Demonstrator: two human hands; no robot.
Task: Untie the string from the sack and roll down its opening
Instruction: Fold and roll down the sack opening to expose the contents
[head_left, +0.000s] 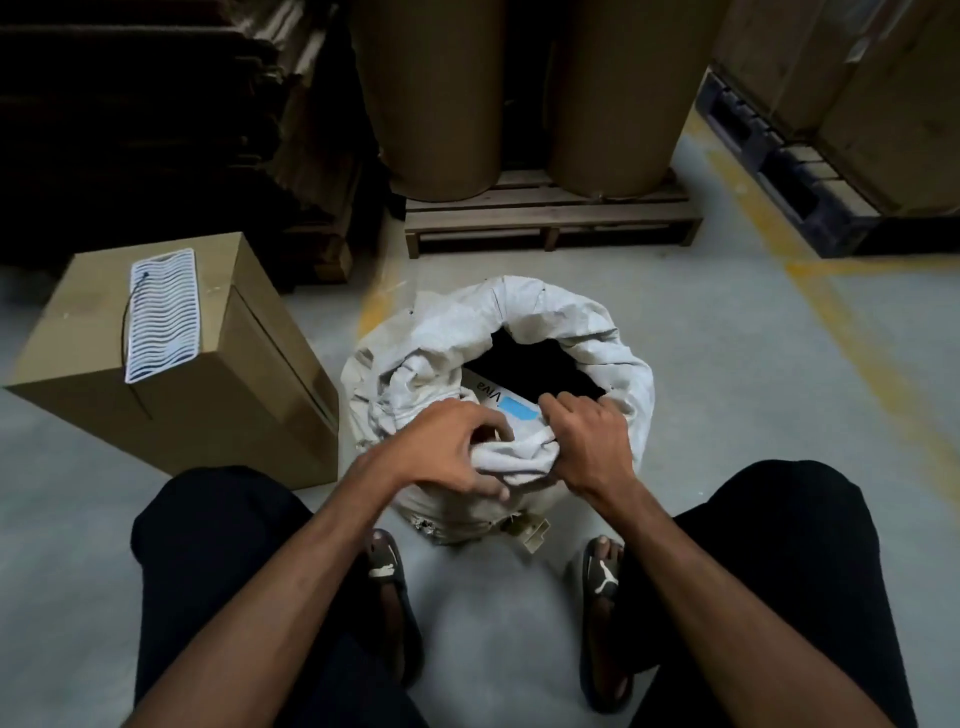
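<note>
A white woven sack stands on the floor between my knees, its mouth open and its rim folded outward into a thick roll. Inside lies a white box with a blue mark beside something dark. My left hand grips the near part of the rolled rim, fingers curled over the cloth. My right hand holds the same rim just to the right, fingers tucked into the opening. No string shows on the sack.
A cardboard box with a white ribbed pad and a black cord on top stands close on the left. A wooden pallet with two big brown paper rolls is behind the sack. A dark pallet with cartons is at the back right.
</note>
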